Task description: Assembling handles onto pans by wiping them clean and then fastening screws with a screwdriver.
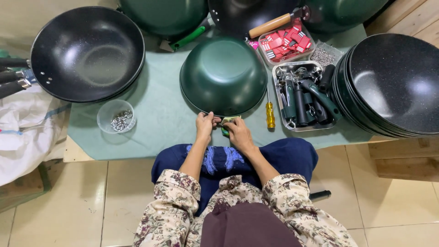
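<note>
We sit at a low table (pixel 151 119) with a green cloth on it. In the middle of the frame a green wok (pixel 223 75) lies upside down. Its near rim is right at our hands.

Our left hand (pixel 204 126) is curled, with its fingertips pressed on the rim of the wok. Our right hand (pixel 238 132) pinches a small green handle piece (pixel 227 122) against the same rim. We cannot tell just how the piece sits, because the fingers hide most of it.

To do this well, we think the wok should be kept from sliding, so the left hand should press down firmly. The piece should be lined up with the rim before any push. Small, slow moves look best here.

Just right of our hands lies a yellow screwdriver (pixel 270 115), near enough to grab. Further right is a metal tray (pixel 279 77) full of dark handles. Above it is a small box of red tags (pixel 286 43). At the right edge of the frame is a stack of black woks (pixel 393 82). In the upper left is one black wok (pixel 87 52), face up. Below it is a clear cup of screws (pixel 116 116).
</note>
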